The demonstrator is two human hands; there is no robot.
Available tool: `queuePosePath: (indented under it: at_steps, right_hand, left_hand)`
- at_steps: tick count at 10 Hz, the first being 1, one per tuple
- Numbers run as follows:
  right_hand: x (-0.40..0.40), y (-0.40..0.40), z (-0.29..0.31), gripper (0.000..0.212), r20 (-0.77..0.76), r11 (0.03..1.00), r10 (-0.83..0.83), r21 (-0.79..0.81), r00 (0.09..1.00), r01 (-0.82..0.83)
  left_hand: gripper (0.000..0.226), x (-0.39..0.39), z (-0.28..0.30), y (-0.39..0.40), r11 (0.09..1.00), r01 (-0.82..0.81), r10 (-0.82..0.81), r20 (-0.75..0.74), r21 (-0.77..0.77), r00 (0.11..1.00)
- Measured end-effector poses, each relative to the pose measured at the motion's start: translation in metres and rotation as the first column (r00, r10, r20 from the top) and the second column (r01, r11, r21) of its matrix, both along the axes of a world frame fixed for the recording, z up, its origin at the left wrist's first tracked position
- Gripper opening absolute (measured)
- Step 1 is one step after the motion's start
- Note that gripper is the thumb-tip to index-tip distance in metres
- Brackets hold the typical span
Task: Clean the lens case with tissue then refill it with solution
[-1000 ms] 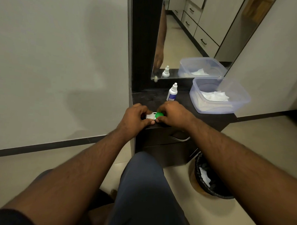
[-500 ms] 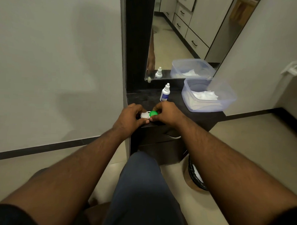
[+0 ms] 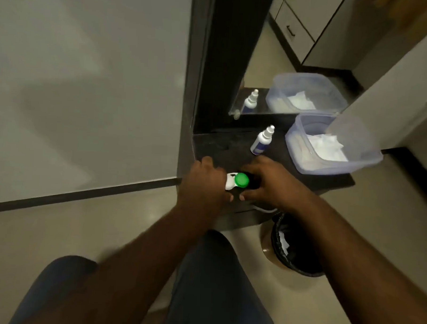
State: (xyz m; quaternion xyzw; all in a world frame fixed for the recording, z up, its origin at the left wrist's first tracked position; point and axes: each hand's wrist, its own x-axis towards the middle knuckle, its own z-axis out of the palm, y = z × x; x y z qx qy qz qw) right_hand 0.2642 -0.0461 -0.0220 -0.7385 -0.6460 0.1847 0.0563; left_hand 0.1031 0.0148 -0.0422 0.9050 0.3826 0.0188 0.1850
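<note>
Left arm: my bare forearm reaches forward from the lower left, wrist straight.
Left hand (image 3: pixel 205 183): back of my hand faces up; my fingers are curled round the white end of the lens case (image 3: pixel 236 181), thumb tip at its near edge.
Right arm: my bare forearm comes in from the lower right, angled toward the left hand.
Right hand (image 3: pixel 271 182): knuckles up, fingers curled just beside the case's green cap; contact cannot be made out.
Legs: both my thighs, in dark trousers, lie below the arms.

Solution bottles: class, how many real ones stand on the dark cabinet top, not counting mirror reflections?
1. The solution bottle stands behind the right hand, left of the tissue container. The other is its reflection.
</note>
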Motion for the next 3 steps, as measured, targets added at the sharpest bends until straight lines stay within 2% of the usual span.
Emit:
queuePosePath:
  at_steps: [1, 2, 3]
  right_hand:
    - [-0.006, 0.0, 0.006, 0.058, -0.012, 0.999, -0.017, -0.038, 1.0, 0.016]
    - [-0.014, 0.011, 0.019, 0.066, -0.028, 0.988, -0.039, -0.153, 0.999, 0.034]
    - [-0.017, 0.016, 0.035, 0.064, -0.035, 0.957, -0.047, -0.289, 0.998, 0.035]
  left_hand:
    - [0.041, 0.0, 0.01, 0.004, 0.998, 0.019, -0.021, -0.034, -0.063, 0.999]
    - [0.029, -0.007, 0.019, 0.02, 0.983, 0.078, -0.093, -0.085, -0.165, 0.992]
    - [0.028, -0.024, 0.039, 0.024, 0.971, 0.093, -0.127, -0.146, -0.221, 0.981]
